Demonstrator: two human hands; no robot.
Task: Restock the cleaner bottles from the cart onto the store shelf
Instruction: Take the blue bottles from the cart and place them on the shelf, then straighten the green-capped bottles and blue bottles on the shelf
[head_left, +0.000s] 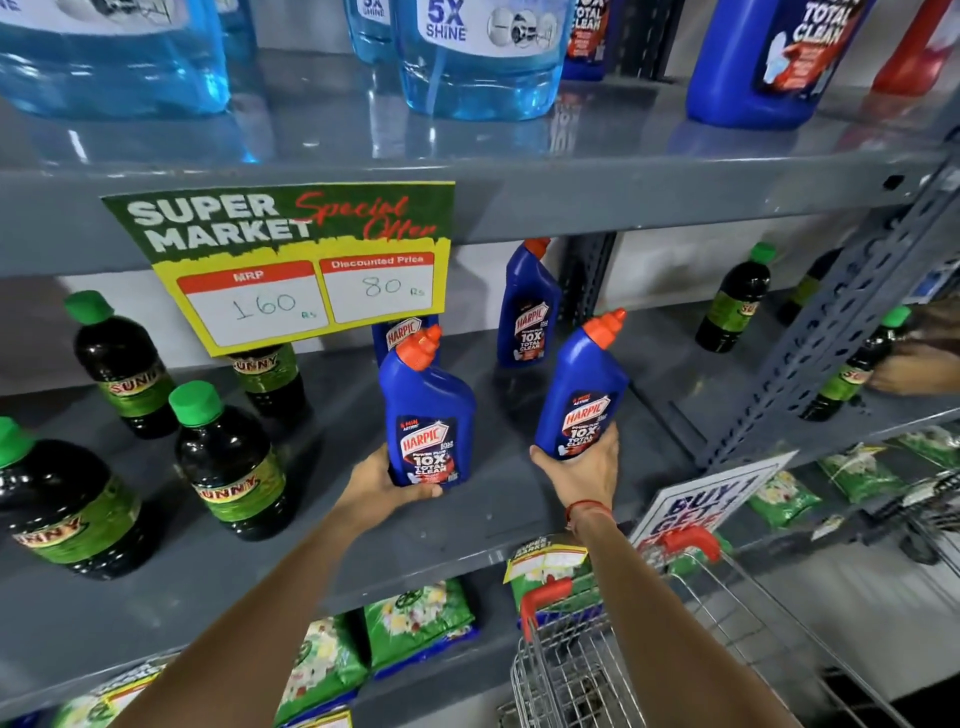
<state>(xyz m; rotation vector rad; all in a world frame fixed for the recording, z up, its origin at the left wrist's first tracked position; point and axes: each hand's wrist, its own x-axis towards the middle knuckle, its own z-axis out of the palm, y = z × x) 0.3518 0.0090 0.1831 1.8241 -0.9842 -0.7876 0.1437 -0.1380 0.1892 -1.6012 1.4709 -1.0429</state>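
Left hand (382, 480) closed in a full grip around the base of a blue Harpic bottle (427, 415), orange cap, label "HARPIC POWER PLUS 10X TOTAL CLEAN". Bottle upright over the front of the middle shelf (467, 525); whether its base touches the shelf cannot be told.

Right hand (582, 465) closed on the foot of a second Harpic bottle (582, 387), same label, tilted slightly right, just above the shelf.

Two more Harpic bottles stand further back on the same shelf: one (527, 306) toward the rear, one (402, 332) partly hidden behind the price card. Four Harpic bottles counted at this level.

Price card (291, 260) hangs from the upper shelf edge: "SUPER MARKET Special Offer", "MRP 160 Rs", "Discounted Price 80 Rs".

Dark "SUNNY" bottles with green caps: four at left (231, 462), more at right, one (735, 299) clear; the total at right is unclear.

Upper shelf: clear blue bottle marked "5X SHINE" (480, 57).

Wire cart (623, 649) with red handle, lower right. Beside it a sign (696, 501) reading "BUY 1 GET", rest hidden.
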